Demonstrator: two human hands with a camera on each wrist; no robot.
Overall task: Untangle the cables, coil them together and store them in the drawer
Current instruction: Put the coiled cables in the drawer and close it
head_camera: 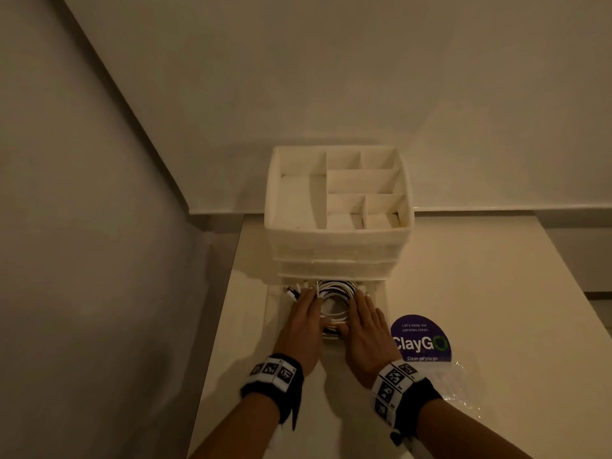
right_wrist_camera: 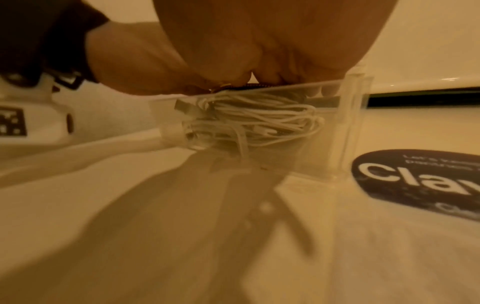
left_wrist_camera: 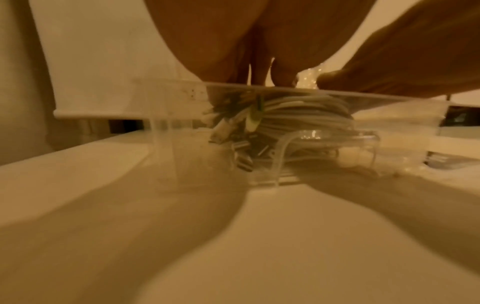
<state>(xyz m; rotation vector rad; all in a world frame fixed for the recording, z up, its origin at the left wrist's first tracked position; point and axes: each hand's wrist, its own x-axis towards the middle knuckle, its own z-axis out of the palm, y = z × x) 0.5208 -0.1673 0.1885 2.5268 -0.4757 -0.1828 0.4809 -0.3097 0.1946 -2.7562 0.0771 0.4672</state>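
Both forearms with their marker wristbands come first below the head camera, over the pale bench [head_camera: 480,293], the largest thing in sight. At its far edge stands the white organizer [head_camera: 337,200], with open compartments on top. Its clear bottom drawer [head_camera: 381,298] is pulled out toward the person. Inside it lies the coil of cables [head_camera: 334,301], white and dark strands together, with the plugs bunched at the left side.

Left hand [head_camera: 306,321] and right hand [head_camera: 366,326] lie flat on the coil, one on each side, with straight fingers pressing down and grasping nothing. The coil is directly under them, equally near to both.

I judge the next step is to push the drawer away from the person, into the organizer. A purple sticker [head_camera: 421,339] lies just right of the drawer.
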